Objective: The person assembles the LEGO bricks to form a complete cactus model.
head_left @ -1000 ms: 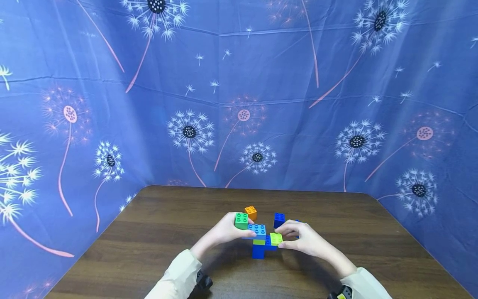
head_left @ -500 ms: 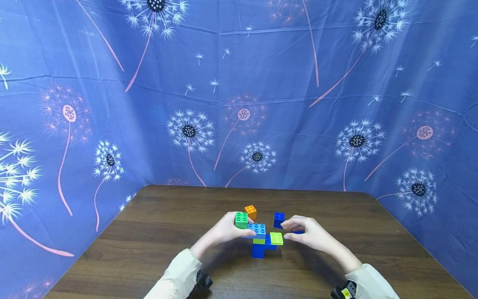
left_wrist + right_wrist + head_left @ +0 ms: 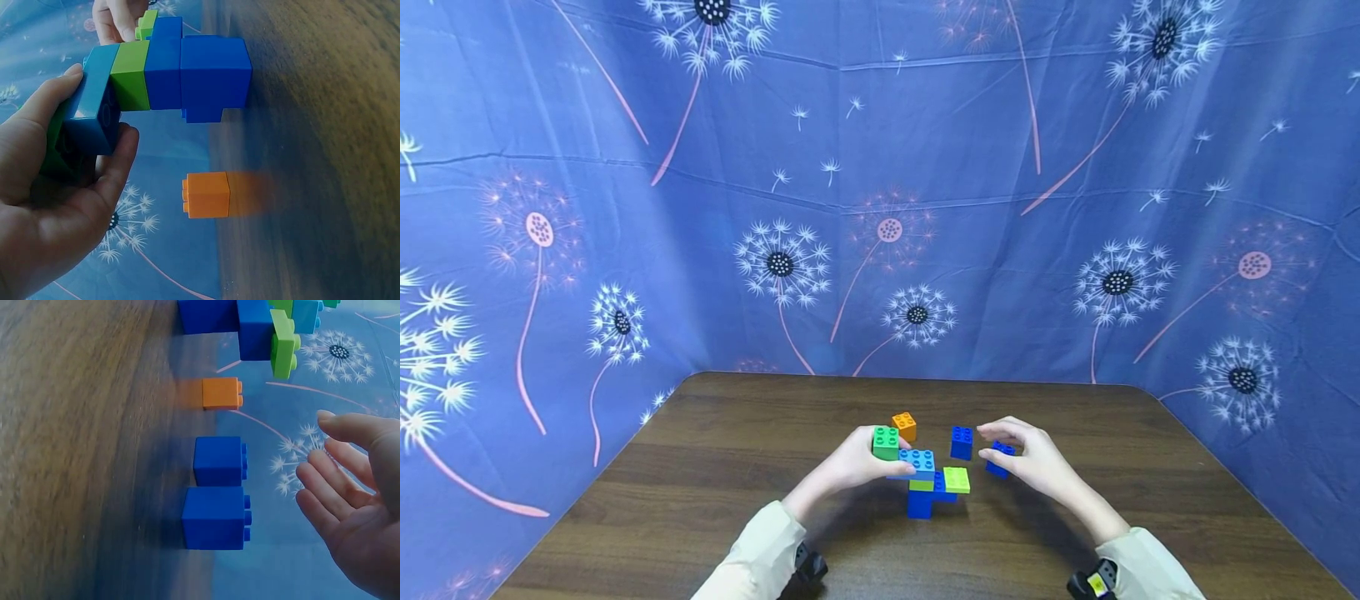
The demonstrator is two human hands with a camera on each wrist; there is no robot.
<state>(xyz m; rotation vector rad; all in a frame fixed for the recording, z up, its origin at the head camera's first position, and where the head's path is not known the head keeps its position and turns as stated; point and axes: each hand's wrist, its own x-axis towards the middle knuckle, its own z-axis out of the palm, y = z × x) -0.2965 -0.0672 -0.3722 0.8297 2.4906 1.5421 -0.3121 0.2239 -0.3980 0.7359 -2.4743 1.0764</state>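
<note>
My left hand (image 3: 850,458) pinches the light blue brick (image 3: 917,463) at the top of an assembly of toy building bricks, thumb on one side and fingers on the other. A green brick (image 3: 886,442) sits on the assembly's left end. Below the light blue brick come a lime brick (image 3: 130,76) and dark blue bricks (image 3: 215,72). A thin lime brick (image 3: 957,480) tops the right arm of the assembly. To the right, my right hand (image 3: 1033,462) hovers with relaxed fingers, holding nothing, above a loose blue brick (image 3: 997,468) that it partly hides.
Another loose blue brick (image 3: 962,442) stands just left of my right fingertips. An orange brick (image 3: 905,427) stands behind the assembly. All rest on a brown wooden table (image 3: 760,417), with a blue dandelion-print cloth (image 3: 1000,275) hanging behind it.
My right hand has let go of the thin lime brick and moved right and farther back, toward the loose blue bricks. The left hand keeps its hold on the light blue brick.
</note>
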